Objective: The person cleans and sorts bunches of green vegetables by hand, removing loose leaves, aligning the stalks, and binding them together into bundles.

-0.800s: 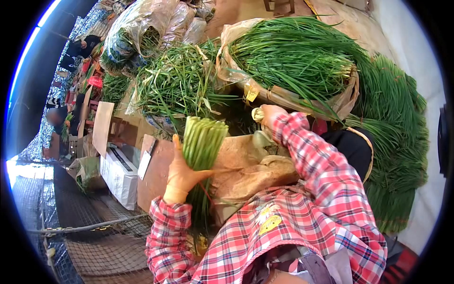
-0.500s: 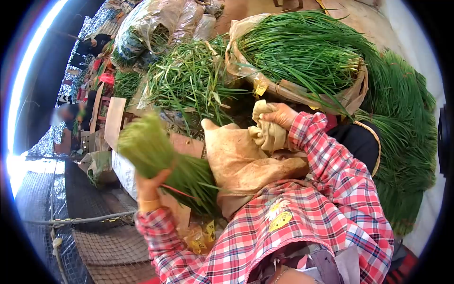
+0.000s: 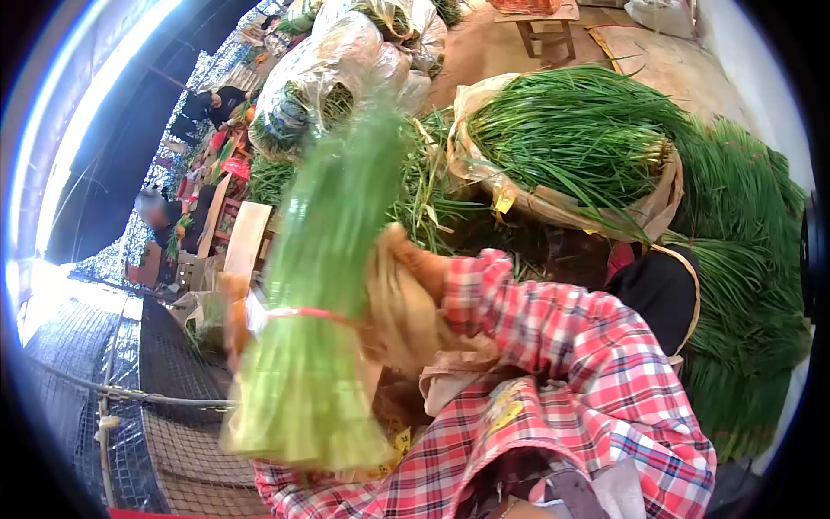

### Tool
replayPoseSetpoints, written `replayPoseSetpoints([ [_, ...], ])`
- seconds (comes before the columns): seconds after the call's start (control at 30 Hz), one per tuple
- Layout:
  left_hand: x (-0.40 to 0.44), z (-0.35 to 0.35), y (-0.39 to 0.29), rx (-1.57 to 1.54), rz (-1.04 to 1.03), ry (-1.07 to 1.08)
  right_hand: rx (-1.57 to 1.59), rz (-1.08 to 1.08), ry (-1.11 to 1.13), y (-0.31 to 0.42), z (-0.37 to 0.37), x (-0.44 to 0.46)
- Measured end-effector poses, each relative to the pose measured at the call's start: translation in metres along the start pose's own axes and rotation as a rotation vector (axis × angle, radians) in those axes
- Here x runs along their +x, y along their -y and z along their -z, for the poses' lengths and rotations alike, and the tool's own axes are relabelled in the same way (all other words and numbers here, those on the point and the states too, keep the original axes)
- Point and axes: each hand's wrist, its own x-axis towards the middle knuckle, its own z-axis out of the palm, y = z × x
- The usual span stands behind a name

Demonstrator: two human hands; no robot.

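Note:
A large bundle of garlic chives (image 3: pixel 316 372), tied with a pink band (image 3: pixel 309 314), is raised close to the camera. Its pale stem ends point down and its blurred green tips point up. My left hand (image 3: pixel 234 311) grips the bundle from its left side, mostly hidden behind it. On the other side, my right hand (image 3: pixel 421 264) is closed on a bunched tan cloth (image 3: pixel 402 303). The cloth lies against or just beside the bundle; I cannot tell which.
An open wrapping with loose chives (image 3: pixel 571 130) stands ahead on the right. Piled chives (image 3: pixel 743 259) line the right side. Plastic-wrapped bales (image 3: pixel 337 78) and a low wooden stool (image 3: pixel 546 36) are farther off. People (image 3: pixel 156 212) are at the far left. Netting (image 3: pixel 194 458) lies lower left.
The bundle has turned over, from stem ends up to stem ends down, and come nearer the camera. My right hand has moved left with the cloth to the bundle's side.

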Motion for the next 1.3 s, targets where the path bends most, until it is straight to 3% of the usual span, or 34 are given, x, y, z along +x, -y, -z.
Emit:
replayPoseSetpoints([
  [0.03,-0.010,-0.009,-0.002,0.055,-0.008,0.114,0.216,0.061,-0.216,-0.013,-0.012,0.002],
  [0.13,-0.042,-0.005,0.003,-0.778,1.121,0.351,0.077,0.209,-0.356,-0.022,0.012,-0.007],
  [0.17,-0.053,-0.006,0.038,-0.983,1.332,0.496,0.011,0.291,-0.390,-0.035,0.028,-0.009],
  [0.23,-0.055,-0.010,0.037,-1.291,1.380,0.430,0.177,0.228,-0.346,-0.049,0.018,-0.018],
  [0.3,-0.083,-0.053,0.068,-1.414,1.223,0.587,0.036,0.195,-0.581,-0.057,0.026,-0.014],
  [0.33,-0.063,-0.069,0.052,-1.368,1.224,0.634,-0.040,0.188,-0.657,-0.064,0.037,-0.013],
  [0.37,-0.046,-0.084,0.035,-1.323,1.230,0.677,-0.126,0.198,-0.648,-0.076,0.061,-0.016],
  [0.43,-0.048,-0.104,0.039,-1.616,1.200,0.606,-0.126,0.195,-0.608,-0.078,0.050,-0.028],
  [0.5,-0.043,-0.115,0.030,-1.486,1.286,0.507,-0.572,0.312,-0.637,-0.083,0.051,-0.038],
  [0.53,-0.038,-0.115,0.022,-1.321,1.156,0.488,-0.890,0.396,-0.572,-0.083,0.070,-0.033],
  [0.57,-0.037,-0.115,0.019,-1.154,1.039,0.467,-0.890,0.387,-0.580,-0.083,0.088,-0.042],
  [0.67,-0.031,-0.099,0.016,-1.012,1.037,0.444,-1.224,-0.385,-0.149,-0.014,0.074,-0.089],
  [0.73,-0.031,-0.093,0.018,-0.956,0.968,0.443,-1.405,-0.704,-0.171,0.048,0.000,-0.115],
  [0.77,-0.038,-0.092,0.021,-0.968,0.971,0.438,-1.503,-0.761,-0.359,0.084,-0.057,-0.128],
  [0.83,-0.052,-0.093,0.024,-0.995,1.014,0.543,-1.366,-0.165,-0.265,0.136,-0.058,-0.172],
  [0.87,-0.054,-0.095,0.018,-1.042,1.058,0.526,-1.201,0.129,-0.498,0.145,-0.091,-0.192],
  [0.93,-0.063,-0.101,0.016,-1.055,1.135,0.566,-0.928,0.550,-0.515,0.141,-0.119,-0.179],
  [1.0,-0.073,-0.106,0.012,-1.079,1.220,0.598,-1.035,0.785,-0.604,0.142,-0.132,-0.161],
  [1.07,-0.074,-0.109,0.003,-1.112,1.268,0.597,-1.089,0.668,-0.467,0.111,-0.123,-0.116],
  [1.13,-0.083,-0.110,0.009,-1.195,1.283,0.639,-1.281,0.365,-0.249,0.066,-0.093,-0.067],
  [1.2,-0.093,-0.115,0.018,-1.231,1.186,0.699,-1.842,0.115,-0.162,0.011,-0.044,-0.038],
  [1.23,-0.091,-0.123,0.020,-1.124,0.988,0.743,-2.326,0.003,-0.145,-0.019,-0.008,-0.038],
  [1.27,-0.084,-0.134,0.023,-0.873,0.667,0.777,-2.368,-0.067,-0.047,-0.035,0.052,-0.039],
  [1.3,-0.084,-0.143,0.025,-0.715,0.470,0.755,-2.425,-0.064,-0.275,-0.045,0.055,-0.042],
])
